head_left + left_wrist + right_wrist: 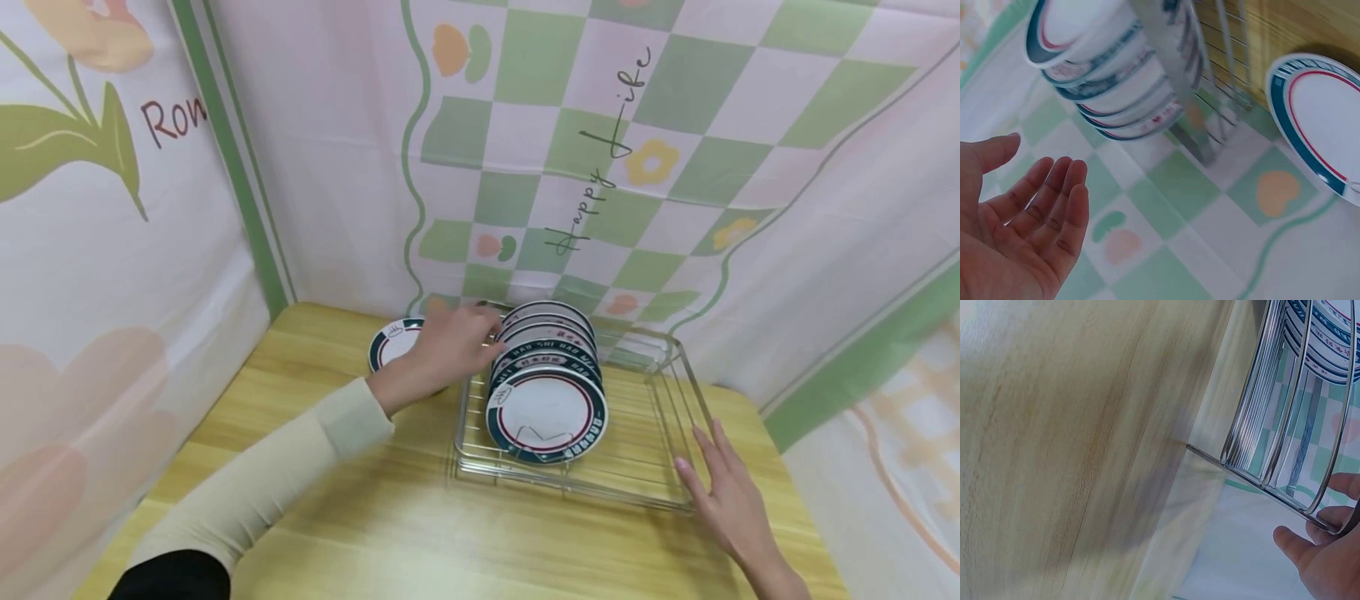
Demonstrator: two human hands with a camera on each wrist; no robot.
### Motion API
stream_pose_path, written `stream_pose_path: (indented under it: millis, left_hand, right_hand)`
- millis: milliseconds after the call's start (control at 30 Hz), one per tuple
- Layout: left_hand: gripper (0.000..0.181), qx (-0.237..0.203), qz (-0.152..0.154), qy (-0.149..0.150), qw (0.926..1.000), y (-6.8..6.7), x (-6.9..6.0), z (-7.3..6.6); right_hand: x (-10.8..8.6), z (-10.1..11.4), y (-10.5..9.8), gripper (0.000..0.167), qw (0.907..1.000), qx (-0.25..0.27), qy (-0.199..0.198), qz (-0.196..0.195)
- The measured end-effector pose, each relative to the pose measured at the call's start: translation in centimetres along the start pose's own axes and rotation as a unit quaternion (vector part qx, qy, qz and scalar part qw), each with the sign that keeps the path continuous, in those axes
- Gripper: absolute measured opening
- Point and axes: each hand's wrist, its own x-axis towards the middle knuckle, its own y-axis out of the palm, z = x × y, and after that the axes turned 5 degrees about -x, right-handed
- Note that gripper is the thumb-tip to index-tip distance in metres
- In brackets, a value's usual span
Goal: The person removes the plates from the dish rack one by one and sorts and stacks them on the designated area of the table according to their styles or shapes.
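From where I stand, the work in hand is, I think, the setting of plates into the wire rack (630, 497), and it looks well advanced. A row of plates (553, 344) stands on edge in the L part of the rack, one behind another, w/ the front plate (550, 408) showing its white face to the person. One loose plate (397, 340) lies on the table (352, 517) just beside the rack, on the L side, partly hidden behind the L hand (453, 343).

The L hand is near the upper L edge of the row. Its fingers are softly bent and close together, the thumb apart from them; it holds nothing, and the L wrist view shows a gap btwn fingertips and plates. The L arm (277, 475) reaches diagonally over the table. The R hand (727, 500) is at the R side of the rack, fingers rather straight, thumb apart; it seems to touch the rack, prob. to steady it, but how firmly I can't tell.

Next move, IMO, calls for the L hand to take the loose plate by its rim, tip it upright and find a free slot. Care is needed b/c the plates stand close: a knock could make them lean.
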Motion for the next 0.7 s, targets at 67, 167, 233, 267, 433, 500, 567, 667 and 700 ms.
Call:
stream_pose_path:
  millis: [67,167,233,267,433,500,567,667,700]
  left_hand:
    - [0.029,-0.01,0.018,-0.001,0.9998,0.0,0.1,-0.8]
    - [0.031,-0.024,0.045,0.003,0.9987,0.4,0.3,-1.7]
    - [0.033,-0.029,0.058,0.008,0.9979,0.8,0.4,-2.1]
    - [0.033,-0.031,0.064,0.009,0.9975,1.0,0.5,-2.3]
    - [0.03,-0.04,0.086,0.021,0.9953,2.0,0.8,-3.2]
    - [0.029,-0.047,0.094,0.024,0.9941,2.2,0.9,-3.4]
    - [0.028,-0.051,0.099,0.024,0.9935,2.5,1.0,-3.6]
    - [0.019,-0.06,0.104,0.024,0.9924,2.9,1.1,-3.6]
    - [0.015,-0.065,0.106,0.023,0.992,3.0,1.2,-3.5]
  right_hand:
    - [0.0,0.0,0.1,0.062,1.0,0.001,0.0,0.001]
    - [0.0,0.0,0.2,0.063,1.0,0.005,0.003,0.004]
    - [0.0,0.1,0.3,0.063,1.0,0.006,0.003,0.004]
    - [0.0,0.0,0.3,0.063,1.0,0.007,0.003,0.004]
    - [-0.1,0.0,0.3,0.063,1.0,0.005,-0.001,0.001]
    - [0.0,-0.1,0.2,0.062,1.0,0.004,-0.001,-0.001]
    - [0.0,-0.1,0.2,0.062,1.0,0.002,-0.001,-0.003]
    - [0.0,-0.1,0.2,0.062,1.0,0.001,-0.001,-0.004]
    - [0.0,-0.1,0.2,0.062,1.0,0.001,-0.001,-0.004]
